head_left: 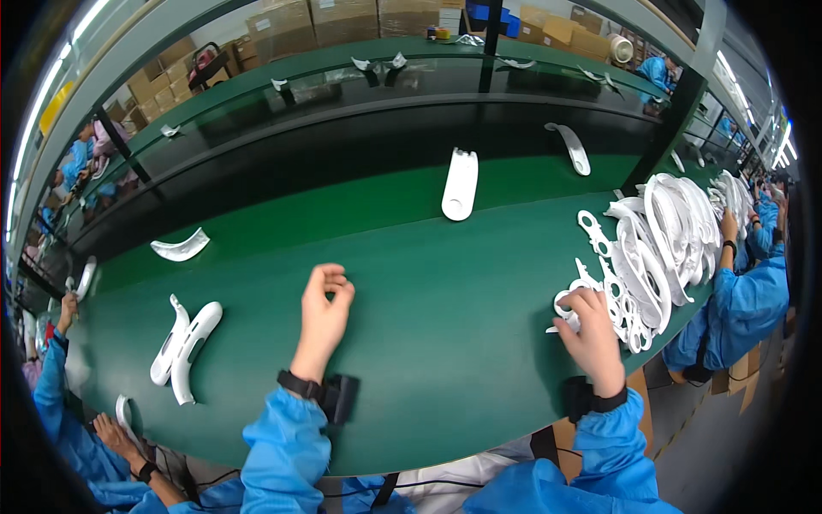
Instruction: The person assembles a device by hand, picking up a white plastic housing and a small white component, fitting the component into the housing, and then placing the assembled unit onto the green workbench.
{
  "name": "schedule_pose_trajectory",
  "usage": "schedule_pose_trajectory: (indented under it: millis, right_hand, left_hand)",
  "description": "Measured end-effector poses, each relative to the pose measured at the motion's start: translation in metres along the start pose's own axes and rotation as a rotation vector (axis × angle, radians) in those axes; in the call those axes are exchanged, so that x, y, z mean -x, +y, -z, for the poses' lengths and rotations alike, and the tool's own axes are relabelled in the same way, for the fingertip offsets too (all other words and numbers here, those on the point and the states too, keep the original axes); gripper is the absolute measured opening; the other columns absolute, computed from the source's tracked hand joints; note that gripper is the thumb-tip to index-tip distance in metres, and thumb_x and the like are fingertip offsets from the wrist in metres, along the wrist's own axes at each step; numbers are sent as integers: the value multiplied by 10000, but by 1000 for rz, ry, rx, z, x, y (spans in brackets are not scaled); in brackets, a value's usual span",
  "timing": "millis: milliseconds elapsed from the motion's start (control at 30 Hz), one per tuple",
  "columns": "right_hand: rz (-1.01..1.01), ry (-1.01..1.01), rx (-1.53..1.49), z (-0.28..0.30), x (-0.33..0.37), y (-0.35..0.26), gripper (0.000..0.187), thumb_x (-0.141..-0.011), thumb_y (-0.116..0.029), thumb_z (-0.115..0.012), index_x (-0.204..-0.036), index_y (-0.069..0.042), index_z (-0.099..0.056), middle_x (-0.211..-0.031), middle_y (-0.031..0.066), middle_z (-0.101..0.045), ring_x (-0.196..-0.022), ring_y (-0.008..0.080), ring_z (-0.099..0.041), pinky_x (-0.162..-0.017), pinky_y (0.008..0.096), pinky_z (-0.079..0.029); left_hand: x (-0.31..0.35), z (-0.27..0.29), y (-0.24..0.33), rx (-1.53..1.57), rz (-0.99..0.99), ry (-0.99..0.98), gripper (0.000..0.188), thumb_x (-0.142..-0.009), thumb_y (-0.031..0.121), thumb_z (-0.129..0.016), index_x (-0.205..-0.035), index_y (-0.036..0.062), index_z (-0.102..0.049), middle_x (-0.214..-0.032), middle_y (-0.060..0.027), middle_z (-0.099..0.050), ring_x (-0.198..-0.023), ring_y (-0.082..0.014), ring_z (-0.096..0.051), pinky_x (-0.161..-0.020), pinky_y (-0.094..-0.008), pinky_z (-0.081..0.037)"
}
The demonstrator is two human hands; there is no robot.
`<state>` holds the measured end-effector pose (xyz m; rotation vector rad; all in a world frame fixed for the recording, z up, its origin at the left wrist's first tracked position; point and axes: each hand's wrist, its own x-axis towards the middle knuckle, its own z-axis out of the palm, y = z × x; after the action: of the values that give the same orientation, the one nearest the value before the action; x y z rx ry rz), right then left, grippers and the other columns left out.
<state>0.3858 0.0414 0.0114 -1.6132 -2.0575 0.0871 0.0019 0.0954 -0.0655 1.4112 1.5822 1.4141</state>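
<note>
My left hand (326, 313) hovers over the middle of the green work surface, fingers loosely curled, with a gap to the thumb and nothing visible in it. At the right, my right hand (592, 338) reaches to the edge of a group of small white plastic ring-shaped pieces (634, 321). Its thumb and fingers are apart, and the fingertips are at a ring piece (562, 303); whether they touch it I cannot tell. Behind these rings lies a large heap of curved white plastic shells (676, 231). A black band with a small box sits on each wrist.
Two crossed white shells (184, 351) lie left of my left hand. Single shells lie farther back: a curved one (181, 247), a long one (461, 184) and another (572, 147). Co-workers' hands (116, 435) are at the left edge; another person (745, 287) works beyond the heap. A black post (676, 128) stands behind.
</note>
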Motion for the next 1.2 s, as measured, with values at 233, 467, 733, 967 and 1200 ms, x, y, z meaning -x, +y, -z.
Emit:
schedule_pose_trajectory:
  millis: [233, 467, 733, 967, 1200]
  right_hand:
    - [34, -217, -53, -2, 2, 28, 390, -653, 18, -751, -1016, -72, -641, -1061, 98, -574, -979, 314, -562, -825, 388, -484]
    - [-130, -92, -175, 8, -3, -2, 431, -553, -58, -846, -939, -22, -656, -907, 120, -570, -818, 316, -586, -713, 379, -487]
    - [26, -278, -388, -59, -27, -25, 438, -630, -357, -857, -925, -80, -688, -854, 64, -631, -660, 263, -616, -612, 351, -493]
    - [49, -372, -324, -61, -25, -16, 357, -697, -402, -795, -891, -119, -697, -773, 75, -698, -654, 251, -668, -594, 361, -504]
    - [148, -432, -404, -53, -21, -16, 137, -780, -182, -647, -886, -126, -715, -790, 88, -693, -699, 238, -664, -628, 350, -507]
  left_hand:
    - [-97, 108, -17, -579, 159, 96, 472, -823, 104, -597, -1275, 68, -468, -764, -140, -634, -740, -290, -648, -705, -397, -510]
    - [-148, 168, -34, -1032, 465, 173, 702, -882, 322, -479, -1510, 185, -199, -1125, -272, -640, -1045, -445, -610, -913, -510, -465]
    - [-149, 190, -74, -780, 432, 508, 498, -964, 453, -391, -1087, 14, -592, -1083, -255, -653, -1070, -433, -597, -934, -494, -447]
    - [-113, 149, -4, -715, -22, 319, 449, -877, 112, -552, -1291, 73, -384, -866, -222, -646, -784, -393, -651, -724, -445, -502]
    - [4, 111, 37, -694, -141, -127, 178, -764, 18, -599, -933, -30, -578, -803, -153, -605, -686, -290, -596, -638, -350, -468]
